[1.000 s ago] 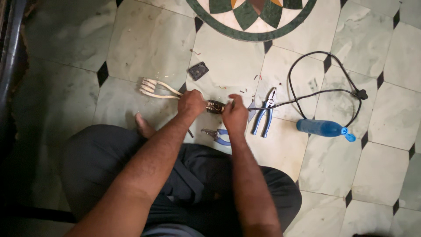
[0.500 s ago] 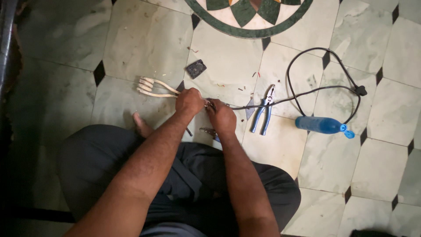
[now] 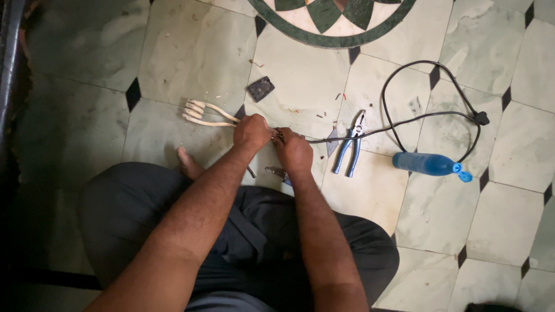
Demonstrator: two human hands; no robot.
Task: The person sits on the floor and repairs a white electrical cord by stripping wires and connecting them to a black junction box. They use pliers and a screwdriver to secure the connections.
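I sit on a tiled floor. My left hand [image 3: 252,132] grips the handle end of an immersion heater whose pale coil [image 3: 203,113] sticks out to the left. My right hand [image 3: 293,151] is closed right beside it, pinching the black cord [image 3: 416,118] where it meets the heater. The cord loops away to the right and ends in a black plug [image 3: 481,119]. What lies between my fingers is hidden.
Blue-handled pliers [image 3: 349,144] lie just right of my right hand. A blue plastic bottle [image 3: 429,164] lies on its side further right. A small dark square part [image 3: 261,88] sits above my hands. Another small tool [image 3: 278,172] lies by my knee.
My right hand has slid left along the cord, closer to my left hand. The heater and the left hand have stayed in place.
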